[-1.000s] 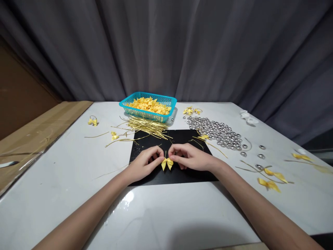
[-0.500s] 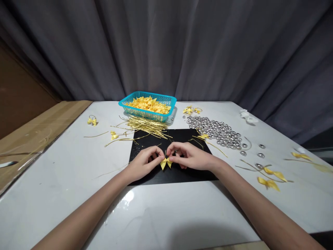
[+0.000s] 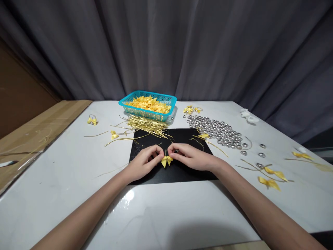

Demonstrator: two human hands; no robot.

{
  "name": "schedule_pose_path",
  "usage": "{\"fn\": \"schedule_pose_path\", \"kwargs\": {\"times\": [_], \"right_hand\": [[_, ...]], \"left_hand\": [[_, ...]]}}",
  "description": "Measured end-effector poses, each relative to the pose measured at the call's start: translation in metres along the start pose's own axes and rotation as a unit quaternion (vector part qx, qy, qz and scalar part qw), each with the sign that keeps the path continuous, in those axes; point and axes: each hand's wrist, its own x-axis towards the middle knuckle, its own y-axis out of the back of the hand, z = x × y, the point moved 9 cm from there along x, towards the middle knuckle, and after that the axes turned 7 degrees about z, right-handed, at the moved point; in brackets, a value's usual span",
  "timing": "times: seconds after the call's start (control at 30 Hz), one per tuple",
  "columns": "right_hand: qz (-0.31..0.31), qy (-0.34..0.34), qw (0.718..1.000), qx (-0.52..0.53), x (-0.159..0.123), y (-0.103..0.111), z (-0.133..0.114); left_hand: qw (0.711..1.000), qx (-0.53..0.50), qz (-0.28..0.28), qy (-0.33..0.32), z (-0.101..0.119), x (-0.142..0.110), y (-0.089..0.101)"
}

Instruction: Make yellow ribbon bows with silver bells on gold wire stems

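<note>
Grey curtains hang behind our white glossy table (image 3: 65,180), with a brown cardboard sheet (image 3: 33,128) along its left edge. Going rightward, a loose small yellow bow (image 3: 92,121) lies alone, then a turquoise plastic mesh basket (image 3: 147,106) heaped with yellow ribbon bows sits at the back, a sheaf of thin gold wire ties (image 3: 145,125) just in front of it, all within reach. We work over a black rectangular mat (image 3: 182,170), which sets off the pale pieces. Our left hand (image 3: 144,162) and right hand (image 3: 188,157) meet fingertip to fingertip, each pinched shut on the small yellow satin bow (image 3: 166,160) at its knot, held just above the mat's middle. Further right spreads a pile of silver metal beads (image 3: 217,131), then scattered yellow ribbon strips (image 3: 272,177).
</note>
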Motion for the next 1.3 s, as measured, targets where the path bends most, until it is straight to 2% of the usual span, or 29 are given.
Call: {"fn": "schedule_pose_path", "kwargs": {"times": [0.3, 0.47, 0.6, 0.73, 0.83, 0.97, 1.1, 1.13, 1.2, 1.3], "right_hand": [[-0.021, -0.002, 0.999, -0.037, -0.001, -0.001, -0.001], [-0.011, -0.086, 0.991, 0.106, -0.002, -0.008, 0.015], [0.026, -0.112, 0.973, 0.200, 0.001, -0.009, 0.021], [0.014, -0.126, 0.963, 0.238, 0.002, -0.012, 0.022], [0.024, -0.126, 0.965, 0.228, 0.003, -0.009, 0.026], [0.029, -0.134, 0.976, 0.171, 0.003, -0.009, 0.034], [0.057, -0.122, 0.986, 0.095, 0.004, -0.003, 0.033], [0.066, -0.115, 0.988, 0.084, 0.004, -0.001, 0.031], [0.085, -0.104, 0.988, 0.070, 0.004, 0.005, 0.029], [0.119, -0.085, 0.988, 0.049, 0.004, 0.015, 0.026]], "left_hand": [[1.000, -0.002, -0.016, -0.017, 0.003, -0.001, -0.003], [0.992, -0.118, -0.027, 0.034, -0.010, -0.001, -0.006], [0.979, -0.190, -0.004, 0.070, -0.020, 0.002, -0.004], [0.976, -0.202, 0.032, 0.079, -0.023, 0.004, 0.002], [0.976, -0.195, 0.044, 0.086, -0.024, 0.005, 0.002], [0.991, -0.094, 0.059, 0.073, -0.023, 0.005, 0.010], [0.993, 0.053, 0.097, 0.039, -0.012, 0.003, 0.038], [0.990, 0.105, 0.093, 0.025, -0.008, 0.002, 0.044], [0.979, 0.199, 0.034, -0.005, 0.000, 0.000, 0.046], [0.957, 0.288, -0.013, -0.011, 0.002, -0.004, 0.048]]}}
